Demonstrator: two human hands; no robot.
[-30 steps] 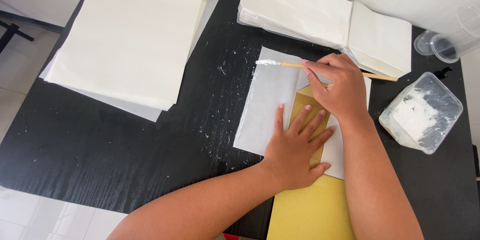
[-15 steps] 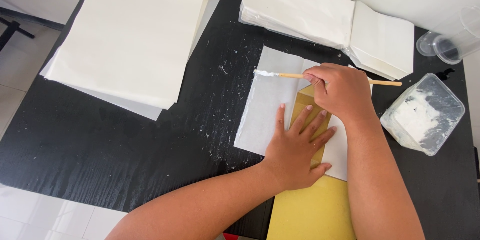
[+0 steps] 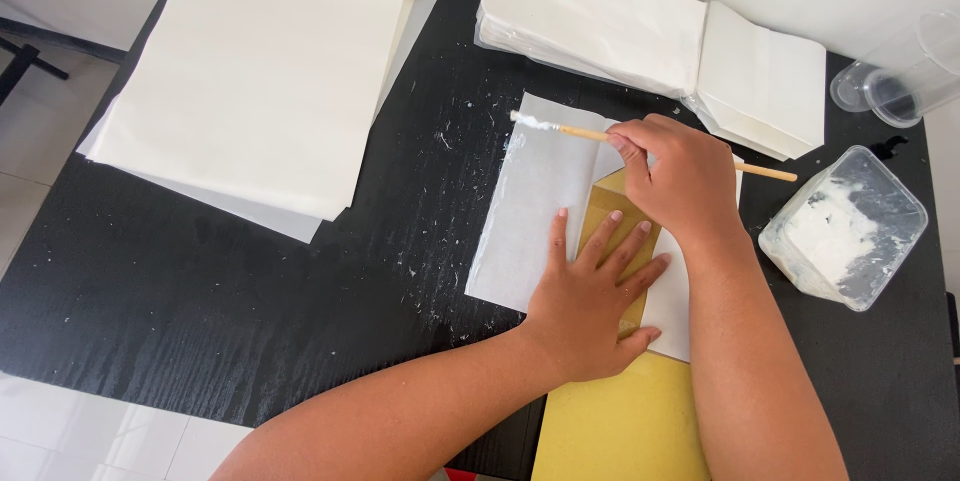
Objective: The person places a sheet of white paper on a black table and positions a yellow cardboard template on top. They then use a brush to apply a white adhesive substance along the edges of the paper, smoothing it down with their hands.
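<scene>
A white paper sheet [image 3: 535, 211] lies on the black table [image 3: 250, 291], partly over a long yellow card strip [image 3: 625, 426]. My left hand [image 3: 590, 296] is flat with fingers spread, pressing on the paper and the yellow strip. My right hand [image 3: 680, 176] grips a thin wooden stick [image 3: 765, 171] whose white, paste-coated tip [image 3: 525, 121] touches the paper's upper left corner. A wet shiny streak runs down the paper's left edge.
A clear plastic tub of white paste [image 3: 845, 231] stands at the right. A clear cup [image 3: 905, 76] lies behind it. A stack of folded white paper bags [image 3: 640, 41] sits at the back, and large white sheets [image 3: 250, 81] cover the left. White flecks dot the table.
The stick's tip has moved along the paper's upper left edge, first down and then back up near the corner. My left hand has stayed pressed flat on the paper.
</scene>
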